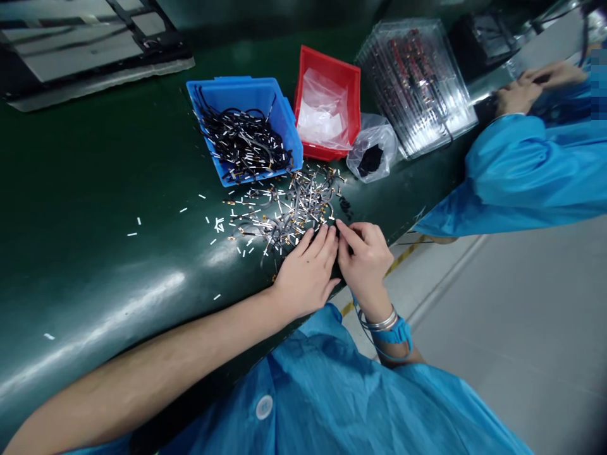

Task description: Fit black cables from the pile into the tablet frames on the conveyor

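A loose pile of short dark cables (303, 199) with small gold-coloured ends and white pieces lies on the green table. At its near edge my left hand (307, 272) rests flat, fingers stretched out towards the pile. Close beside those fingertips, my right hand (364, 258) is closed in a pinch near the table's edge. Whatever is between its fingertips is too small to make out. Around the right wrist are metal bangles and a blue wrist strap (396, 333) with a cord. Behind the pile, a blue bin (289, 123) holds many more black cables.
A red bin (353, 82) with clear plastic bags stands beside the blue one. Next to it are a plastic bag (386, 142) with black contents and stacked clear trays (422, 88). Another person's hands (519, 95) work at right. White scraps (184, 210) lie scattered leftward.
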A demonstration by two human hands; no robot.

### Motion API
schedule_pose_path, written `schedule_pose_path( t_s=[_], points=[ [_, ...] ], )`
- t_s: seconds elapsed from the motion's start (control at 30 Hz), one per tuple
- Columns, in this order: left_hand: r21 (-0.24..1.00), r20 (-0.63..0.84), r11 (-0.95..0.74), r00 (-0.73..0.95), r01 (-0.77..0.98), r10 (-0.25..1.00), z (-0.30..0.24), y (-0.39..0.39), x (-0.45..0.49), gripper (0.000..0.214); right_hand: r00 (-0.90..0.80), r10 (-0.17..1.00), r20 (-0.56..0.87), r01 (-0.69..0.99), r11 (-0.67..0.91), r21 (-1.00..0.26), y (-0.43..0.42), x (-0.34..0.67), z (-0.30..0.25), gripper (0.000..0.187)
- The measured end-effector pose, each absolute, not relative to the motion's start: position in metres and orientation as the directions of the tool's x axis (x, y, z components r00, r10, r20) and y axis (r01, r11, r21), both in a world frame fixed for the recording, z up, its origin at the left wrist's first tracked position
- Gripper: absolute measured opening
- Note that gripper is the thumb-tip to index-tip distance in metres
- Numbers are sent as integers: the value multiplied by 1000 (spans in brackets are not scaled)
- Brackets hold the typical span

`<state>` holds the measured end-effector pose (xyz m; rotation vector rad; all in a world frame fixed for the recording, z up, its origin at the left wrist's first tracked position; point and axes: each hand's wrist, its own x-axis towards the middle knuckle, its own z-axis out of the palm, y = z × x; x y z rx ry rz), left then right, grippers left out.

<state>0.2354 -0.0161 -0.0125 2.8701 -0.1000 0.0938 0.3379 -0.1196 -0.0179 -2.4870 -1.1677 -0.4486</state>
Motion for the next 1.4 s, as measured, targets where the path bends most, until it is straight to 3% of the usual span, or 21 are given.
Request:
schedule_pose_path(
  t_s=[0.1, 0.3, 0.4, 0.57, 0.83, 1.03, 1.2, 1.4],
  points=[
    [269, 74, -960, 996, -76, -58, -12, -16, 235, 69, 631, 670, 390, 771, -598, -219, -118, 340, -14, 28],
    [274, 62, -959, 997, -71, -56, -12, -15, 235, 66, 774, 576, 263, 606, -553, -572, -119, 348, -10, 24],
    [277, 59, -959, 997, -63, -48, -12, -15, 234, 66, 765, 569, 301, 625, -548, -556, -120, 349, -12, 25],
    [280, 44, -958, 997, -70, -60, -11, -15, 235, 66, 648, 641, 411, 762, -546, -349, -120, 348, -16, 25],
    [272, 28, -961, 999, -46, -40, -7, -15, 234, 65, 796, 521, 309, 602, -624, -499, -104, 350, -8, 12],
    [315, 89, -949, 996, -25, 3, -7, -15, 232, 62, 869, 463, 172, 435, -552, -711, -96, 353, -5, 5],
    [378, 176, -925, 984, -33, 37, -6, -14, 229, 55, 866, 449, 220, 439, -475, -763, -91, 353, 4, 16],
    [552, 333, -833, 925, -33, 184, -13, -15, 228, 37, 805, 467, 366, 555, -376, -742, -88, 371, 45, 16]
  ],
)
